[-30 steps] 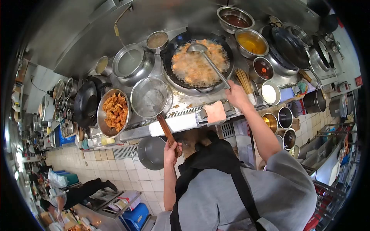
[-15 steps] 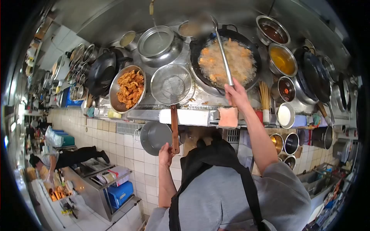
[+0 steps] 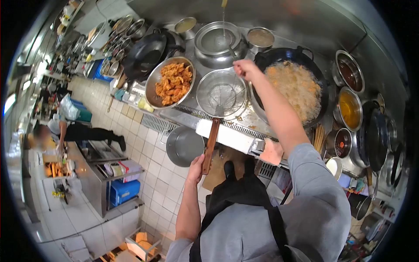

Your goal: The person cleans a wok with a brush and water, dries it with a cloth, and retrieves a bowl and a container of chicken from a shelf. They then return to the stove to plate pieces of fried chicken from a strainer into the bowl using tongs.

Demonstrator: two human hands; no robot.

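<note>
Two hands busy — my right hand [image 3: 246, 70] is curled firmly round the ladle [image 3: 233, 53], its shaft running just ahead and left of that grip toward the metal pot [image 3: 210, 61]; ladle head unclear, can't say dipped or hovering. My left hand [image 3: 197, 167] is at the wooden handle of the strainer [image 3: 218, 94]; can't tell if those fingers wrap round it or only brace it. Strainer mesh sits ahead of the left grip, over the tabletop [image 3: 249, 118]. Wok [image 3: 279, 54] is right of my right grip, orange pieces [image 3: 313, 87] bubbling inside; the bowl [image 3: 152, 88] of browned pieces [image 3: 174, 83] is left of it. Step, my read: mid-fry, ladle out of the wok. Next move seems to call for swinging the ladle rightward over the wok — steady, no splash.
</note>
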